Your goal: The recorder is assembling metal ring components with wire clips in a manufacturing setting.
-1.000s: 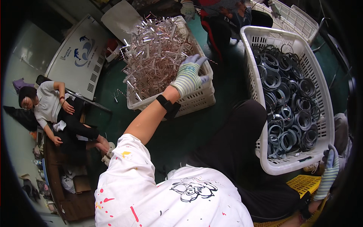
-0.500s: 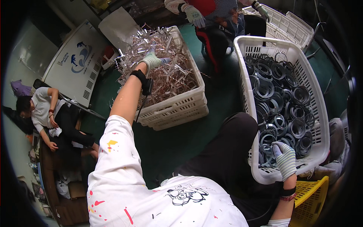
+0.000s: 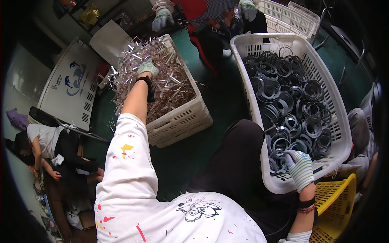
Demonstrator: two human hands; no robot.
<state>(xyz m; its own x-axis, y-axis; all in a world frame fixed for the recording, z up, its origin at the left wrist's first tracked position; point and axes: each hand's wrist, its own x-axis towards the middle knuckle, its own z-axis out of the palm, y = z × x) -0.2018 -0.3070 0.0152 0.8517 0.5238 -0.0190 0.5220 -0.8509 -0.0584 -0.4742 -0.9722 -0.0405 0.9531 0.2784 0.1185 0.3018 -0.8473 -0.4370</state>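
The left hand (image 3: 147, 68), gloved, reached deep into a white crate (image 3: 182, 117) heaped with clear plastic pieces (image 3: 162, 81), its fingers curled down among them; whether it gripped one could not be told. The right hand (image 3: 300, 168), in a striped glove, lay inside the near corner of a larger white basket (image 3: 279, 184), fingers bent over the dark grey rings (image 3: 291, 105) piled there, touching them without a clear grip. A yellow crate (image 3: 336, 202) sat just beside the right wrist. Beyond both hands, another person's gloved hands (image 3: 163, 18) worked.
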